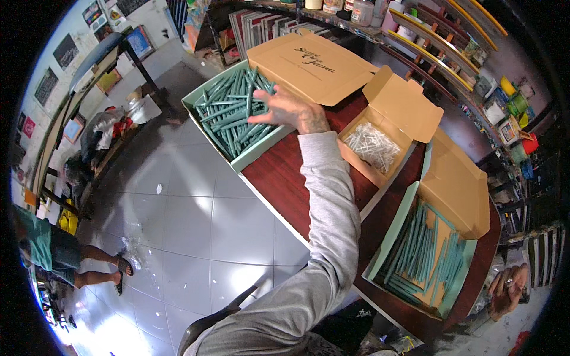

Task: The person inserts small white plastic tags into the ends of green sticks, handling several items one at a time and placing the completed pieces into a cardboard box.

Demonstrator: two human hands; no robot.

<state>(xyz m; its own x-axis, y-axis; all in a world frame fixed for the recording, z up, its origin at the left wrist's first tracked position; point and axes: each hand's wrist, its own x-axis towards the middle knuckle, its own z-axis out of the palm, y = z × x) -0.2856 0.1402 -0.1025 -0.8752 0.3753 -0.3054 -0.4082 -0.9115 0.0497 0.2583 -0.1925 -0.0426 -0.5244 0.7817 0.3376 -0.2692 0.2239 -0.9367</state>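
My left hand (289,110), in a grey sleeve, reaches over an open green box (261,145) heaped with dark green pens (234,121). Its fingers are spread just above or touching the heap; one pen lies across the top beside the fingertips. At the far right rim, past the table's edge, my right hand (509,291) has its fingers curled together around something small that I cannot make out. Nearest to it stands another open green box (368,270), where similar green pens (415,249) lie in rows over a brown cardboard bottom.
Between the green boxes, a brown cardboard box (362,163) holds many small clear-white pieces (374,146). All stand on dark red tabletops (279,184). Shelves of jars (362,12) line the back. A person in sandals (98,264) stands at left on grey tiles.
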